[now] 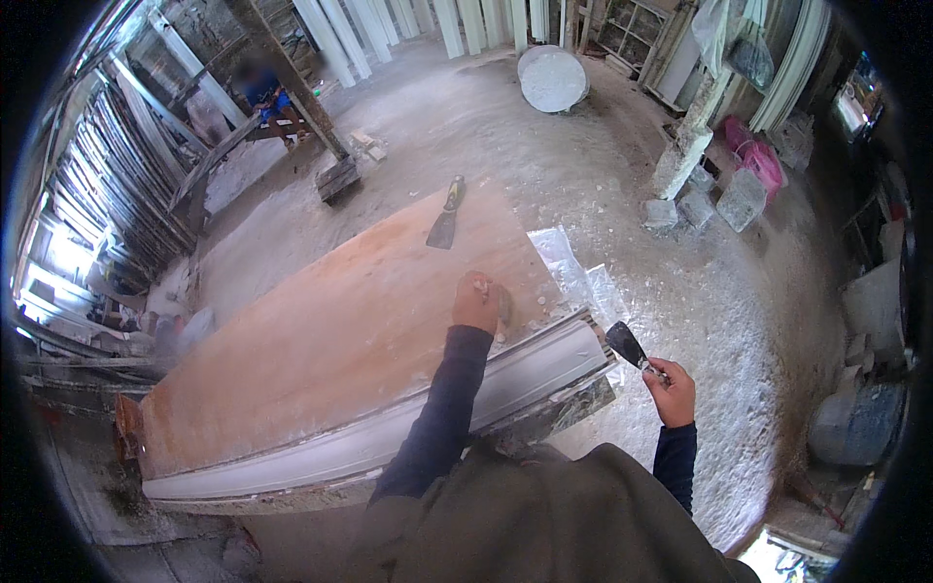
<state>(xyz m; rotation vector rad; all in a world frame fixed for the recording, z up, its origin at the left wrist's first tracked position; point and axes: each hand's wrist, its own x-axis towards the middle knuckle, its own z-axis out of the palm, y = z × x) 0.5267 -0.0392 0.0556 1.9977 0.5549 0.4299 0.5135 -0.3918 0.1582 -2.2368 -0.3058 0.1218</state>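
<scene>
My right hand point(671, 392) grips the handle of a putty knife point(626, 342). Its dark blade points up and left, close to the right end of a long white plaster moulding point(389, 418). The moulding lies along the near edge of an orange-brown tabletop point(292, 340). Over the board, beyond the moulding's right part, my left hand point(477, 302) is closed with its fingers curled. A bit of white shows at its fingertips, too small to name. A second putty knife point(443, 225) lies flat on the board, farther away than my left hand.
White crumbs point(539, 325) lie beside the moulding. A shiny plastic sheet point(569, 262) rests off the board's right edge. Beyond are a wooden post point(301, 92), a white drum-like block point(553, 80) and several pale blocks point(742, 199). A person point(267, 97) sits at the far left.
</scene>
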